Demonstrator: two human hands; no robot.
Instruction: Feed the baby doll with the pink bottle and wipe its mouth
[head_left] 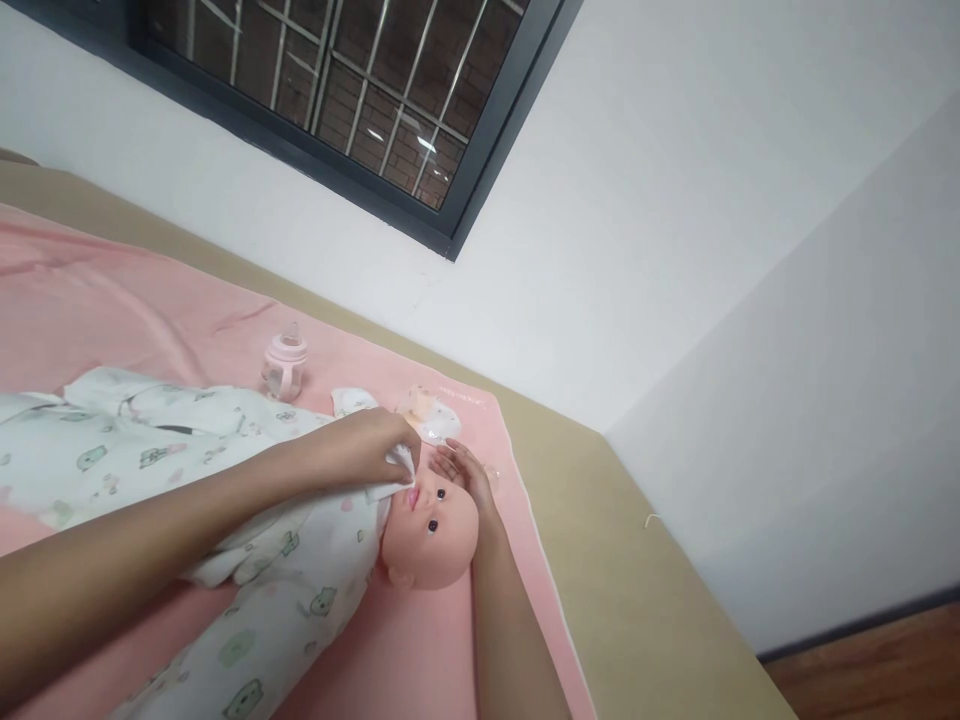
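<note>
A baby doll (442, 545) lies on its back on a pink blanket (420, 660), dressed in a white garment (322, 560) with green animal prints. My left hand (375, 447) is closed in a pinch on a white cloth (403, 460) beside the doll's mouth. Whether that cloth is the garment's collar or a separate piece, I cannot tell. Against the top of the doll's head rests my right hand (466, 472), open, its fingers stretched out and holding nothing.
A pink baby bottle (285, 365) stands upright on the blanket past the doll's body. Close to the hands lie a small white cloth item (352, 400) and a shiny clear-and-peach packet (429, 413). A tan table edge (622, 560) borders the wall, below a barred window (352, 90).
</note>
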